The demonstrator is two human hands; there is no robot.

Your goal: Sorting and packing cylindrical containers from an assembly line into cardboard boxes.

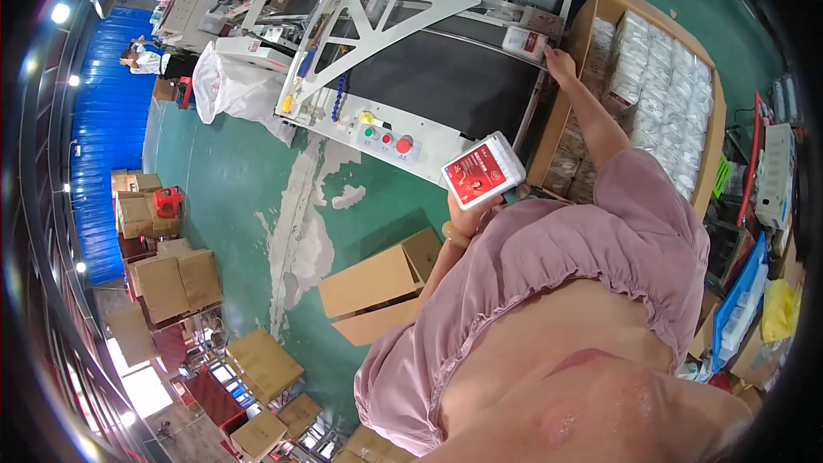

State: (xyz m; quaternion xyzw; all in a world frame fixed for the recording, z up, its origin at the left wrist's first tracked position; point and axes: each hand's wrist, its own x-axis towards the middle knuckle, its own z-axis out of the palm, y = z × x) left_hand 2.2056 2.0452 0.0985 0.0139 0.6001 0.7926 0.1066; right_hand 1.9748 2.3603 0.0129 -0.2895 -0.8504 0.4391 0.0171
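A white, box-shaped pack with a large red label (pixel 482 173) rests in my left hand (pixel 468 214), its printed face turned up; my fingers are closed around its lower end and partly hidden beneath it. My right hand (pixel 561 67) reaches out to the machine's far right side. There its fingers close on the end of a second white pack with a red label (pixel 525 43), which lies by the edge of the black conveyor belt (pixel 446 86). Most of those fingertips are hidden.
A large open carton (pixel 713 154) full of plastic-wrapped packs stands at my right. The machine's front panel (pixel 343 124) carries green and red buttons. An open cardboard box (pixel 369 283) sits on the green floor at my left. Another person (pixel 154 62) is far off at left.
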